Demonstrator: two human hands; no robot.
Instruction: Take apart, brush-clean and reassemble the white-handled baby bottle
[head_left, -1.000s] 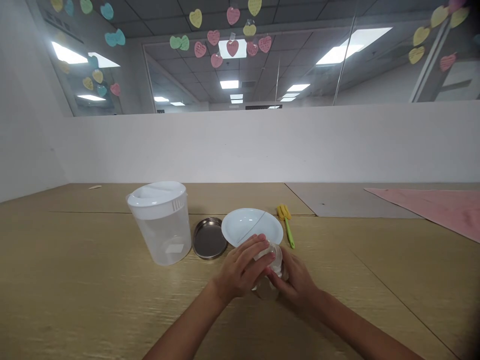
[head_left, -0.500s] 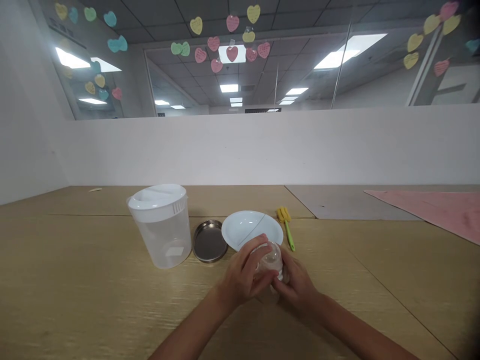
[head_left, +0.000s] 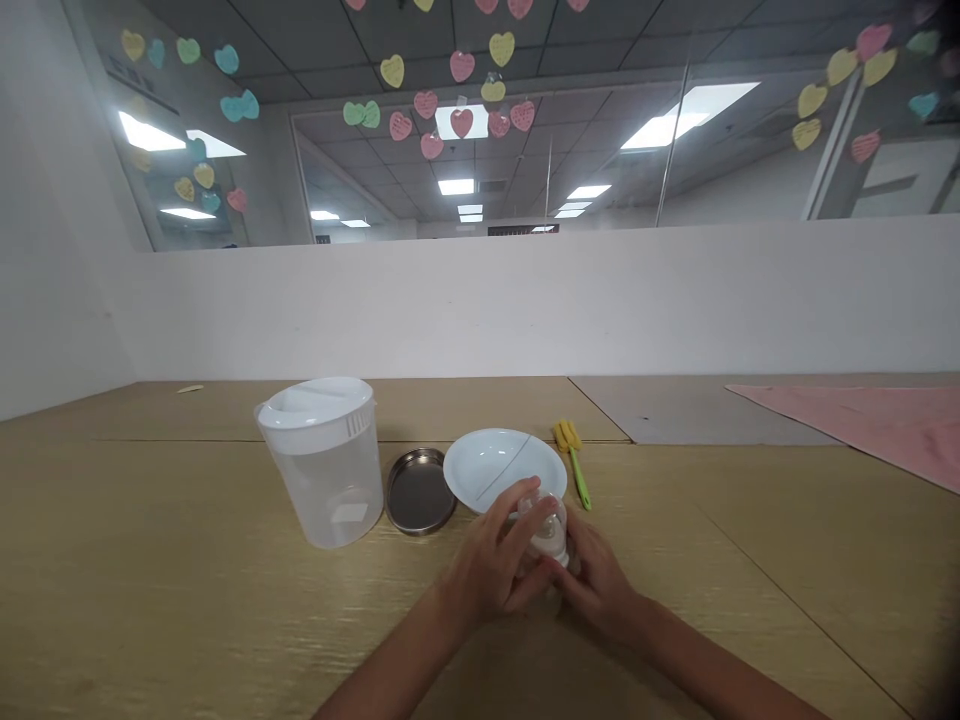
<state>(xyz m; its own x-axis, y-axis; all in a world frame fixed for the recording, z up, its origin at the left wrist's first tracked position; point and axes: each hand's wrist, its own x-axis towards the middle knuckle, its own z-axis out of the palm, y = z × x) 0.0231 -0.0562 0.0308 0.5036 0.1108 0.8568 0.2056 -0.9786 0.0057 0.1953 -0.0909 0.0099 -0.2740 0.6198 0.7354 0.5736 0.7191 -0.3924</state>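
Both hands are closed round a baby bottle (head_left: pixel 551 532), whose clear domed cap and pale collar show between the fingers. My left hand (head_left: pixel 499 555) has its fingers curved over the cap from the left, with the thumb low at the front. From the right side my right hand (head_left: pixel 598 580) grips the bottle, its thumb close to the left one. The lower part of the bottle is mostly hidden by the hands. Just behind them stands a white bowl (head_left: pixel 480 460) with a thin stick or straw lying across it.
Left of the bowl is a round metal tray (head_left: pixel 420 492), beside a translucent bucket (head_left: pixel 334 490) with a white lid. A brush (head_left: pixel 577 470) with yellow sponge head and green handle lies right of the bowl. A pink cloth (head_left: pixel 885 415) covers the far right; a white wall (head_left: pixel 480 310) bounds the back.
My view has tilted up slightly, so the scene sits a little lower. My left fingers have shifted on the cap, and the bottle's collar shows more. Both hands keep their hold.
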